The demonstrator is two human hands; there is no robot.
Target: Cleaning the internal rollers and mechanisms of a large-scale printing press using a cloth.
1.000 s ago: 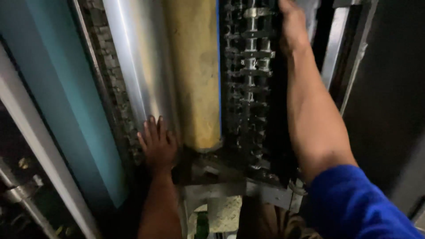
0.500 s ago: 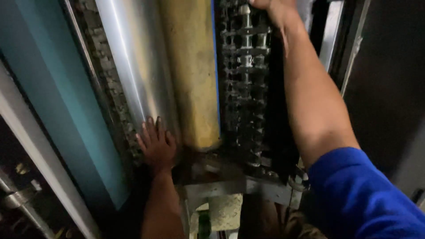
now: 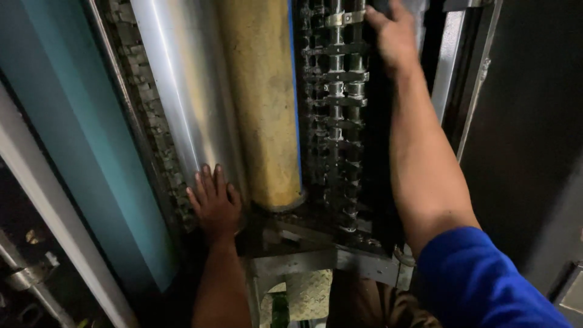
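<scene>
Two bare hands pressed against the rollers of a big machine.

Nearest, the left hand (image 3: 214, 203) lies flat, fingers spread apart, on the lower end of a polished steel roller (image 3: 182, 97), smooth and bright with a long streak of glare. Just beside it runs a yellow roller (image 3: 262, 103), matte and rough-looking, edged by a thin blue strip. Next comes a dark toothed shaft (image 3: 335, 115) of stacked metal clamps and cogs, greasy and knobbly. Farther up, the right hand (image 3: 393, 37), arm in a blue sleeve (image 3: 480, 279), rests open on the shaft's upper right edge, fingers loosely together. A teal panel (image 3: 91, 152) flanks the left; the room is dim.
</scene>
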